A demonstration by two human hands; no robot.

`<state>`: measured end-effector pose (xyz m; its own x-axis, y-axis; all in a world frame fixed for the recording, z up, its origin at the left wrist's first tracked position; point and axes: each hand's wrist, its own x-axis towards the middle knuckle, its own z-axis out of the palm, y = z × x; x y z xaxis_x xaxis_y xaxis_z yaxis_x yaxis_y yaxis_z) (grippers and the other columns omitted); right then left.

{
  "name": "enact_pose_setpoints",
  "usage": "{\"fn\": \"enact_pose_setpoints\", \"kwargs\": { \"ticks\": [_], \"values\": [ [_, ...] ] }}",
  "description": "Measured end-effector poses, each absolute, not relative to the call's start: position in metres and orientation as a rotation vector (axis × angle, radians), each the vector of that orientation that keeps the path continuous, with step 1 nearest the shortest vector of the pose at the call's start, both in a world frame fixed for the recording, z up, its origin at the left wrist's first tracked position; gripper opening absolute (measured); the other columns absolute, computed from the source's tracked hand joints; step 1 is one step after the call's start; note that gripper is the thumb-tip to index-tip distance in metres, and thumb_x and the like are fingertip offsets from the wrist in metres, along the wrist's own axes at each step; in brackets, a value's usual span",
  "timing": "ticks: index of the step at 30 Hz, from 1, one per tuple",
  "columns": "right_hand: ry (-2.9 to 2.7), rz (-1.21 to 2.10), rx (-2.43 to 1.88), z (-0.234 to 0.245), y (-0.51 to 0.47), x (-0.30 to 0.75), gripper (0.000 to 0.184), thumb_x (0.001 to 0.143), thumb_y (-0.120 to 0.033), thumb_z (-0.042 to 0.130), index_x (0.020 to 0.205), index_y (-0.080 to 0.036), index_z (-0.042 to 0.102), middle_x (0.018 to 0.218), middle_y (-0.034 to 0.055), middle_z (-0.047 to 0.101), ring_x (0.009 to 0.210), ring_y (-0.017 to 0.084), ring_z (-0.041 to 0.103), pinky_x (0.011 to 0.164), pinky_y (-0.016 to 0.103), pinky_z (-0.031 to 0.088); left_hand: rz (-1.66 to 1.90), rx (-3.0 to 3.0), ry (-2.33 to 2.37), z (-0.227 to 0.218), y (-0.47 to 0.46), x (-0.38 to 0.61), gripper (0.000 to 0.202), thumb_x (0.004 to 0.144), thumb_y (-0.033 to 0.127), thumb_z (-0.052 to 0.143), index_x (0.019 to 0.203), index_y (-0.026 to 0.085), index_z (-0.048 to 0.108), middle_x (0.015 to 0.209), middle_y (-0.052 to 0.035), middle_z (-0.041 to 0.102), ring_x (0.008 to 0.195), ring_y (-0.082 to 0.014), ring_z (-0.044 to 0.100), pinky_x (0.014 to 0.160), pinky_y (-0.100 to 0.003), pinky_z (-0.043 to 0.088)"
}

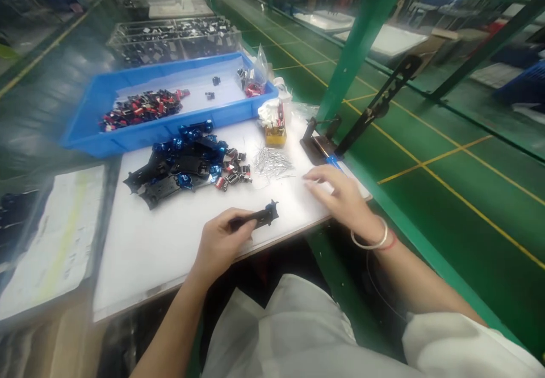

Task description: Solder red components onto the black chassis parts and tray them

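My left hand (223, 239) is closed on a black plastic chassis (258, 217) with a blue piece at its far end, held low over the front of the white tabletop (170, 236). My right hand (340, 196) hovers at the table's right side, thumb and fingers apart, and I see nothing between them. Just beyond it lies a blue-handled screwdriver (332, 162), partly hidden by the hand. A heap of thin metal pins (275, 162) is spread left of my right fingertips. Several small red and black parts (234, 171) lie beside the pins.
More black chassis (170, 173) with blue pieces are piled at the left. Behind stands a blue tray (170, 124) holding red and black parts. A small yellow box (276, 137) sits beyond the pins. A black stand (317, 145) and a green post (357, 43) border the right.
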<state>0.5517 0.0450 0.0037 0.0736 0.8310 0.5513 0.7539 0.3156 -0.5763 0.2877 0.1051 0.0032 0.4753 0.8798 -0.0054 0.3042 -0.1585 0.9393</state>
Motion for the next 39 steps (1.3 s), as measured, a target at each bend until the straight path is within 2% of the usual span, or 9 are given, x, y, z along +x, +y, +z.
{"fn": "enact_pose_setpoints", "kwargs": {
  "ticks": [3, 6, 11, 15, 18, 23, 25, 29, 39],
  "values": [
    [-1.510, -0.105, -1.844, -0.005, 0.039, 0.590, 0.022, 0.094, -0.036, 0.050, 0.093, -0.020, 0.065, 0.091, 0.0099, 0.069, 0.083, 0.025, 0.064, 0.079, 0.040, 0.052, 0.689, 1.520, 1.101, -0.003, 0.114, 0.291, 0.014, 0.079, 0.031, 0.070, 0.083, 0.019, 0.074, 0.055, 0.0030, 0.064, 0.057, -0.0130, 0.061, 0.062, -0.025, 0.047],
    [-1.450, -0.137, -2.174, -0.020, 0.035, 0.613, 0.035, 0.092, -0.045, 0.050, 0.101, -0.016, 0.066, 0.094, 0.0148, 0.068, 0.087, 0.031, 0.064, 0.076, 0.044, 0.052, 0.706, 1.354, 1.091, -0.012, 0.118, 0.296, 0.016, 0.077, 0.032, 0.071, 0.083, 0.017, 0.072, 0.057, 0.0028, 0.064, 0.056, -0.0117, 0.059, 0.062, -0.024, 0.047],
    [-1.554, -0.187, -2.314, -0.037, 0.033, 0.621, 0.050, 0.093, -0.051, 0.042, 0.109, -0.010, 0.066, 0.094, 0.0197, 0.066, 0.091, 0.036, 0.062, 0.075, 0.046, 0.051, 0.750, 1.176, 1.012, -0.025, 0.124, 0.303, 0.016, 0.075, 0.030, 0.072, 0.080, 0.015, 0.070, 0.062, 0.0008, 0.064, 0.055, -0.0102, 0.058, 0.055, -0.022, 0.044],
    [-1.573, -0.122, -2.323, -0.021, 0.021, 0.621, 0.044, 0.093, -0.051, 0.039, 0.093, -0.017, 0.067, 0.082, 0.0168, 0.067, 0.080, 0.034, 0.064, 0.068, 0.044, 0.049, 0.788, 1.087, 0.950, -0.029, 0.127, 0.303, 0.015, 0.074, 0.027, 0.072, 0.080, 0.013, 0.070, 0.066, -0.0009, 0.064, 0.055, -0.0097, 0.057, 0.052, -0.022, 0.044],
    [-1.478, 0.136, -2.365, 0.009, 0.001, 0.612, 0.030, 0.088, -0.052, 0.053, 0.076, -0.026, 0.060, 0.071, 0.0145, 0.067, 0.062, 0.029, 0.064, 0.054, 0.040, 0.045, 0.799, 1.066, 0.915, -0.030, 0.128, 0.304, 0.014, 0.075, 0.027, 0.072, 0.078, 0.013, 0.069, 0.067, -0.0016, 0.064, 0.057, -0.0099, 0.057, 0.053, -0.023, 0.045],
    [-1.314, 0.465, -2.132, 0.044, -0.023, 0.573, 0.017, 0.084, -0.049, 0.060, 0.081, -0.032, 0.058, 0.054, 0.0060, 0.063, 0.039, 0.022, 0.054, 0.037, 0.035, 0.037, 0.784, 1.079, 0.942, -0.027, 0.127, 0.306, 0.013, 0.075, 0.026, 0.071, 0.076, 0.013, 0.068, 0.065, -0.0002, 0.064, 0.055, -0.0087, 0.056, 0.054, -0.023, 0.045],
    [-1.402, 0.419, -2.082, 0.045, -0.025, 0.556, 0.025, 0.081, -0.056, 0.062, 0.080, -0.031, 0.062, 0.054, 0.0035, 0.064, 0.037, 0.021, 0.052, 0.037, 0.034, 0.039, 0.782, 1.092, 0.961, -0.025, 0.126, 0.307, 0.012, 0.075, 0.025, 0.071, 0.078, 0.013, 0.068, 0.065, 0.0005, 0.064, 0.053, -0.0078, 0.055, 0.054, -0.022, 0.044],
    [-1.593, 0.299, -2.003, 0.032, -0.025, 0.534, 0.046, 0.085, -0.068, 0.054, 0.086, -0.026, 0.072, 0.068, 0.0038, 0.072, 0.050, 0.023, 0.063, 0.047, 0.033, 0.049, 0.798, 1.120, 0.975, -0.022, 0.123, 0.308, 0.008, 0.075, 0.022, 0.068, 0.078, 0.014, 0.069, 0.062, 0.0016, 0.063, 0.053, -0.0080, 0.055, 0.054, -0.022, 0.044],
    [-1.867, 0.224, -1.890, 0.020, -0.026, 0.523, 0.040, 0.097, -0.055, 0.048, 0.102, -0.024, 0.074, 0.079, 0.0048, 0.075, 0.062, 0.025, 0.070, 0.055, 0.035, 0.053, 0.817, 1.143, 0.962, -0.025, 0.122, 0.307, 0.009, 0.075, 0.021, 0.068, 0.077, 0.013, 0.070, 0.061, 0.0010, 0.063, 0.054, -0.0091, 0.056, 0.054, -0.022, 0.045]
  ]
}}
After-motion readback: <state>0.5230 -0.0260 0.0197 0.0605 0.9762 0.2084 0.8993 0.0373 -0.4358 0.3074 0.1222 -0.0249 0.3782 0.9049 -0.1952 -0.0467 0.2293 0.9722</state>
